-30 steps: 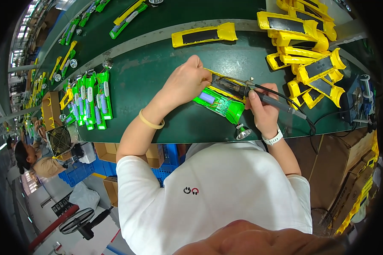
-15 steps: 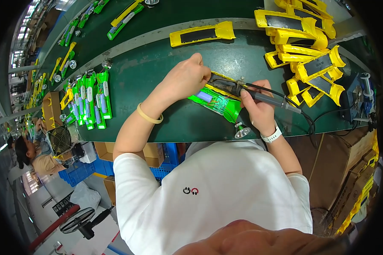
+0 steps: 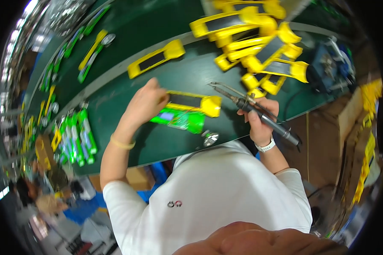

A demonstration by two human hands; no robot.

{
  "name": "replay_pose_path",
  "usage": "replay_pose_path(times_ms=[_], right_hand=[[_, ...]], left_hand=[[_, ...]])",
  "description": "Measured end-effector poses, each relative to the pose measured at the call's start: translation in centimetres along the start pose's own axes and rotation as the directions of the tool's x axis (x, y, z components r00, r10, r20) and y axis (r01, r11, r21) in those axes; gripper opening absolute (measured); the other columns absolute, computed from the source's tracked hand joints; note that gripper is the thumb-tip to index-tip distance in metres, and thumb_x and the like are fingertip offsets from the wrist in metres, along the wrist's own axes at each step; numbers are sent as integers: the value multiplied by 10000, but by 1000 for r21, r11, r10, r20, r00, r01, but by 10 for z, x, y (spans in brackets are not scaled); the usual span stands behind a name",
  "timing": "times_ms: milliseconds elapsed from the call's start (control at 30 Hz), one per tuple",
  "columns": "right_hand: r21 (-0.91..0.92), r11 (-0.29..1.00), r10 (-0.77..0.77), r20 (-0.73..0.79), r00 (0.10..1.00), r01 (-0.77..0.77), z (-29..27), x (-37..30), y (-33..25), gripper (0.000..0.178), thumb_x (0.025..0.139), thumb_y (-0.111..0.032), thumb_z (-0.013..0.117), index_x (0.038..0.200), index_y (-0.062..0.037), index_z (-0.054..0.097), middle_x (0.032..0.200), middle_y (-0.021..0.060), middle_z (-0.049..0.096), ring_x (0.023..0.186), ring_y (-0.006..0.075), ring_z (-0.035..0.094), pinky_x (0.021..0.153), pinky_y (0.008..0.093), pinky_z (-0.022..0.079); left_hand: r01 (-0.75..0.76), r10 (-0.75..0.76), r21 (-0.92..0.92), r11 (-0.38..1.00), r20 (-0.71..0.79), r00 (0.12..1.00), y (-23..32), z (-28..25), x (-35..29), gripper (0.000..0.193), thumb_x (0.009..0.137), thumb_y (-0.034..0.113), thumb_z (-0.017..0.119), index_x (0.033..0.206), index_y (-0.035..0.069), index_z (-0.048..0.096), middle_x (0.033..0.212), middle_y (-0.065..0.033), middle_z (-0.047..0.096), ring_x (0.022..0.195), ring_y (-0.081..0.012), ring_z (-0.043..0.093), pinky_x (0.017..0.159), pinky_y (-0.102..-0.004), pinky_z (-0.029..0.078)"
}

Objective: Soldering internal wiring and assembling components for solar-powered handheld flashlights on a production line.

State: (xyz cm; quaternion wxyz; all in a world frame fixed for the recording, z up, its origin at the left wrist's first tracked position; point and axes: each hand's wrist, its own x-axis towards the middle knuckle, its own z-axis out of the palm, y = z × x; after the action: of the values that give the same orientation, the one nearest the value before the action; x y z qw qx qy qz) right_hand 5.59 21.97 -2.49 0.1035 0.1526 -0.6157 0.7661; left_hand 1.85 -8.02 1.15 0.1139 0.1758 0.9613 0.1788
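My right hand is closed round the grey handle of a soldering iron, its tip pointing up and left, clear of the work. My left hand is curled shut at the left end of a yellow casing half with a dark panel; what its fingers pinch is hidden. Just below that casing lies a green casing half holding a blue battery, a circuit board and thin wires. A silvery lamp reflector sits at its right end, near the bench edge.
Yellow casings are heaped at the back right, beside a blue soldering station. Another yellow casing lies farther back. Several green assemblies stand in a row at left. More parts line the far bench strip. People sit at far left.
My right hand has drawn the soldering iron away from the green casing, uncovering the yellow casing beside it. The view has turned, and everything is somewhat blurred.
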Motion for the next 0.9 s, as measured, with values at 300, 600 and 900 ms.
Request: replay_pose_path(times_ms=[300,600,900], right_hand=[[-76,918,-394,-268,879,389,-125,81,-44,285,965,-253,386,1189,-91,317,1226,190,451,1072,394,533,657,420,572],[-108,994,28,126,992,-14,-151,196,-19,354,951,-358,418,1180,-94,363,1005,143,605,893,235,639,630,281,535],[163,960,-217,-78,973,227,-135,78,-39,495,867,-587,404,1208,-228,425,1097,161,549,940,326,570,712,433,501]], left_hand=[[16,-14,-58,998,32,999,10,-6,4,57,683,39,637,737,33,618,771,-135,474,728,-294,534,671,-352,462],[67,-66,-6,998,77,995,14,-9,-1,58,698,74,642,750,53,627,789,-132,471,751,-293,540,685,-363,463],[-226,253,127,966,-284,925,-5,-2,13,242,724,205,676,926,72,658,1045,-89,579,989,-268,539,833,-355,456]])
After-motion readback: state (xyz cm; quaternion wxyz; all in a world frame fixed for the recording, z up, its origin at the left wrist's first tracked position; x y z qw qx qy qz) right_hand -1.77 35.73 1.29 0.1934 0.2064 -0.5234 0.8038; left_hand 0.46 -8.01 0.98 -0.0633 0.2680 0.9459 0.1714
